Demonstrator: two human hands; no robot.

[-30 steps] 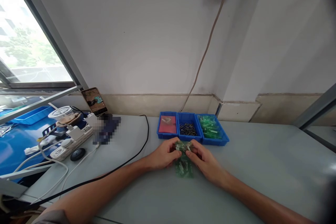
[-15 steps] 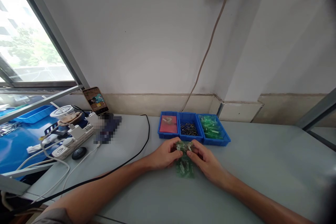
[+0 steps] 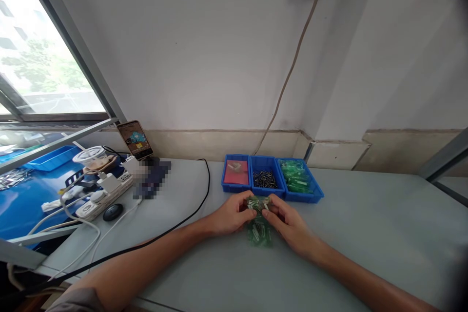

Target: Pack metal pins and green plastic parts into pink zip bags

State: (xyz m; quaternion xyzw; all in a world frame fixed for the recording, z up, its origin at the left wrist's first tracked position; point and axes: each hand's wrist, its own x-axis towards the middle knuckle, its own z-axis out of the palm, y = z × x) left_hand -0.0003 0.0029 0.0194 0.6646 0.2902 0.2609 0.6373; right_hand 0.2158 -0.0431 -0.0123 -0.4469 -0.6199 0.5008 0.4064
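Note:
My left hand (image 3: 230,215) and my right hand (image 3: 287,222) meet over a small clear plastic bag (image 3: 259,231) of green parts lying on the grey table (image 3: 365,234). Both hands pinch the bag's top edge from either side. Just behind them stand three blue bins in a row: the left bin (image 3: 236,186) holds a red sheet and a small part, the middle bin (image 3: 265,188) holds small dark metal pins, the right bin (image 3: 317,192) holds green parts.
A black cable (image 3: 171,226) runs across the table on the left. A phone (image 3: 135,139) leans against the wall by a white power strip (image 3: 104,194), a black round object (image 3: 113,211) and a cup (image 3: 88,157). A grey cord (image 3: 292,63) hangs down the wall.
The view has drifted slightly to the left and down. My hands stay on the bag's top, fingers shifting a little.

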